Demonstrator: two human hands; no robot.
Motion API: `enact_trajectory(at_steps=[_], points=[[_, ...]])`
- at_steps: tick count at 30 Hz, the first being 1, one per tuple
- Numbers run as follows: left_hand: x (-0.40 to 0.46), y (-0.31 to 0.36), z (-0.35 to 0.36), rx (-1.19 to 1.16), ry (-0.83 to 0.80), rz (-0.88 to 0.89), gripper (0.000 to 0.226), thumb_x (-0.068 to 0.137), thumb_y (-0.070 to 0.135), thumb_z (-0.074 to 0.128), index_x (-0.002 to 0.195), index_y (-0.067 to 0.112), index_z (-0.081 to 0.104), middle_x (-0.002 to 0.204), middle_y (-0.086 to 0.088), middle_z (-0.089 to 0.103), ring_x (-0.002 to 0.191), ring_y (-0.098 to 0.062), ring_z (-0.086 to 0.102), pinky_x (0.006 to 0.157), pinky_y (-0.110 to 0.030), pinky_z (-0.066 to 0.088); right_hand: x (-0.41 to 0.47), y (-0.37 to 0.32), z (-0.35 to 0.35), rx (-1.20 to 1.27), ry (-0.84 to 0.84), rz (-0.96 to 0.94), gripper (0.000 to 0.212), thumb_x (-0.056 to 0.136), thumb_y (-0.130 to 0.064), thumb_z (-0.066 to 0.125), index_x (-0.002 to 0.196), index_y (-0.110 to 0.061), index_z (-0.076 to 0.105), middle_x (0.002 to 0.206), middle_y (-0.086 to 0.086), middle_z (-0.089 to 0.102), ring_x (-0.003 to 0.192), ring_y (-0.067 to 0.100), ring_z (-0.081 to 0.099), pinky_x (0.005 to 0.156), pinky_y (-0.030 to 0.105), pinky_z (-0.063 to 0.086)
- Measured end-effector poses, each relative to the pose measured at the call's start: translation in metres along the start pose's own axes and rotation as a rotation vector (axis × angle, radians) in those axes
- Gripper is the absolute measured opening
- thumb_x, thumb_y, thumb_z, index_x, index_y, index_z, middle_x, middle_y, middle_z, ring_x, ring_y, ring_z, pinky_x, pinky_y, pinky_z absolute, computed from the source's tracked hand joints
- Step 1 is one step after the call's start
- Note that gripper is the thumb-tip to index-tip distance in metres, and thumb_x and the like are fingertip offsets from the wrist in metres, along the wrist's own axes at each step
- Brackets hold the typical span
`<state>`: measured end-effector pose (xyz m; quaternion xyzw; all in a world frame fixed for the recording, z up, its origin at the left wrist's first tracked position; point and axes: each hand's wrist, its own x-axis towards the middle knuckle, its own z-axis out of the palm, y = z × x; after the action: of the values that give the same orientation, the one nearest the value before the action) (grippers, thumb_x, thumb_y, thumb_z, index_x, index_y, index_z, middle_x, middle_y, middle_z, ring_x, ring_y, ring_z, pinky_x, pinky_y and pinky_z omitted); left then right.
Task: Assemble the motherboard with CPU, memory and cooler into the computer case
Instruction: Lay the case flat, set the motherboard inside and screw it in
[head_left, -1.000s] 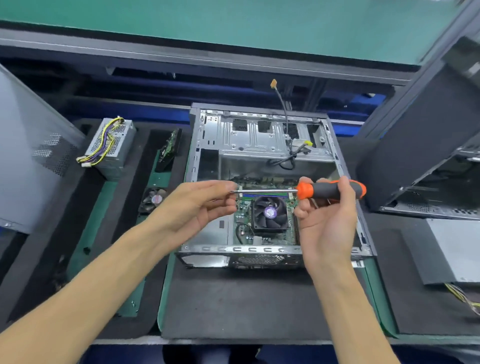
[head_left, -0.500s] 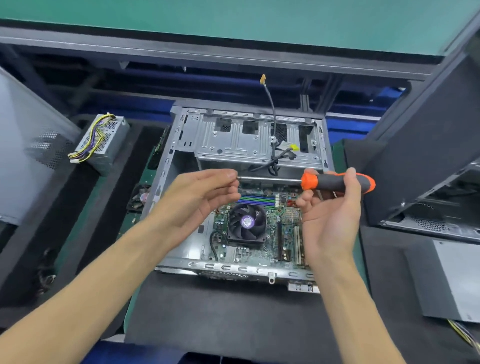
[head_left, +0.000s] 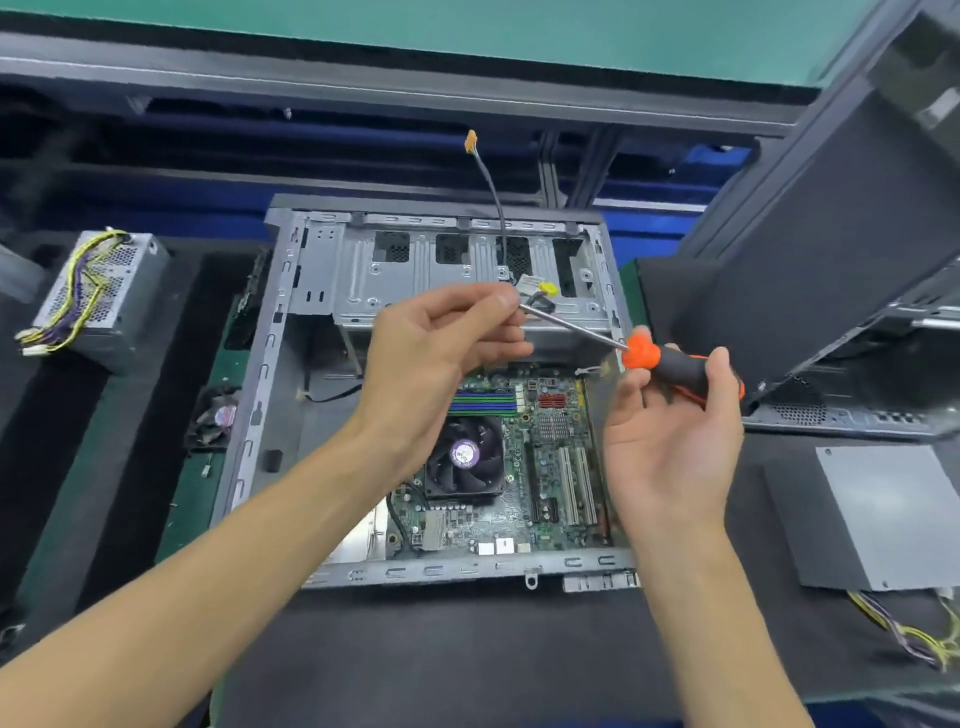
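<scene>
Two hands at frame centre above the open case (head_left: 291, 332): motherboard (head_left: 550, 467) with cooler (head_left: 465, 457) lies inside, lower right. Right hand (head_left: 670, 431) fingers curl round screwdriver (head_left: 670, 364) handle; left hand (head_left: 441, 353) fingers pinch its tip. Power supply (head_left: 98, 296) upper left on bench (head_left: 441, 654).

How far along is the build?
Done: motherboard with cooler and memory lies inside the case. In hand: right hand holds the screwdriver; left hand pinches its tip. Left: probably screwing the board down; no screw visible.
</scene>
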<state>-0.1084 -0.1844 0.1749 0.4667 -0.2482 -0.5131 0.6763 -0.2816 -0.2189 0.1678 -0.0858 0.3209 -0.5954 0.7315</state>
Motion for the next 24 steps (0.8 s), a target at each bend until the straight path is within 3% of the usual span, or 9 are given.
enact_trajectory(at_steps=[4, 8, 11, 15, 17, 19, 21, 24], points=[[0.011, -0.003, 0.007, 0.011, -0.07, -0.005, 0.011, 0.088, 0.006, 0.071, 0.095, -0.001, 0.074, 0.081, -0.012, 0.072, 0.074, -0.021, 0.069, 0.07, -0.026, 0.058, -0.005, -0.003, -0.006, 0.013, 0.048, -0.094, 0.026, 0.104, -0.032, 0.053, 0.101, -0.007, 0.055, 0.092, 0.014, 0.074, 0.08, 0.019, 0.072, 0.061, 0.022, 0.056], [0.014, -0.01, 0.015, -0.022, -0.128, -0.037, 0.014, 0.089, 0.004, 0.069, 0.098, -0.005, 0.072, 0.079, -0.013, 0.071, 0.073, -0.023, 0.068, 0.069, -0.027, 0.058, -0.012, -0.006, -0.013, 0.053, 0.115, -0.144, 0.023, 0.102, -0.031, 0.057, 0.102, -0.008, 0.056, 0.107, 0.012, 0.065, 0.097, 0.02, 0.071, 0.063, 0.023, 0.057], [0.017, -0.014, 0.018, -0.035, -0.182, -0.056, 0.013, 0.089, 0.006, 0.069, 0.098, -0.004, 0.073, 0.08, -0.013, 0.072, 0.073, -0.023, 0.069, 0.07, -0.027, 0.058, -0.019, -0.004, -0.016, 0.077, 0.14, -0.174, 0.028, 0.102, -0.03, 0.058, 0.089, -0.006, 0.064, 0.105, 0.015, 0.07, 0.096, 0.021, 0.072, 0.064, 0.023, 0.057], [0.024, -0.019, 0.014, -0.012, -0.331, -0.127, 0.016, 0.087, 0.013, 0.074, 0.098, 0.002, 0.076, 0.09, -0.018, 0.074, 0.08, -0.027, 0.072, 0.074, -0.029, 0.058, -0.026, -0.005, -0.018, 0.058, 0.152, -0.264, 0.023, 0.103, -0.031, 0.056, 0.099, -0.008, 0.057, 0.113, 0.015, 0.065, 0.099, 0.021, 0.071, 0.063, 0.024, 0.057], [0.029, -0.021, 0.003, 0.067, -0.432, -0.216, 0.025, 0.085, 0.018, 0.077, 0.106, 0.006, 0.074, 0.096, -0.017, 0.075, 0.088, -0.029, 0.073, 0.079, -0.03, 0.059, -0.029, -0.01, -0.017, -0.051, 0.136, -0.361, 0.03, 0.105, -0.032, 0.05, 0.089, -0.012, 0.066, 0.105, 0.011, 0.068, 0.093, 0.018, 0.071, 0.061, 0.023, 0.055], [0.036, -0.025, -0.011, 0.212, -0.497, -0.314, 0.036, 0.083, 0.019, 0.079, 0.117, 0.008, 0.069, 0.1, -0.013, 0.076, 0.094, -0.029, 0.073, 0.086, -0.033, 0.058, -0.033, -0.016, -0.015, -0.223, 0.104, -0.458, 0.05, 0.107, -0.036, 0.042, 0.071, -0.024, 0.075, 0.088, 0.001, 0.073, 0.075, 0.014, 0.069, 0.058, 0.021, 0.052], [0.043, -0.027, -0.022, 0.402, -0.54, -0.352, 0.035, 0.084, 0.018, 0.078, 0.117, 0.012, 0.069, 0.096, -0.008, 0.077, 0.092, -0.025, 0.074, 0.089, -0.034, 0.057, -0.037, -0.023, -0.015, -0.39, 0.093, -0.535, 0.055, 0.105, -0.042, 0.037, 0.07, -0.028, 0.076, 0.084, -0.001, 0.074, 0.063, 0.013, 0.064, 0.054, 0.021, 0.049], [0.048, -0.032, -0.028, 0.775, -0.621, -0.168, 0.017, 0.087, 0.021, 0.075, 0.104, 0.022, 0.075, 0.085, 0.008, 0.076, 0.081, -0.005, 0.072, 0.078, -0.015, 0.054, -0.042, -0.03, -0.018, -0.664, 0.115, -0.609, 0.047, 0.102, -0.043, 0.04, 0.073, -0.027, 0.073, 0.083, 0.008, 0.073, 0.048, 0.019, 0.055, 0.048, 0.023, 0.047]])
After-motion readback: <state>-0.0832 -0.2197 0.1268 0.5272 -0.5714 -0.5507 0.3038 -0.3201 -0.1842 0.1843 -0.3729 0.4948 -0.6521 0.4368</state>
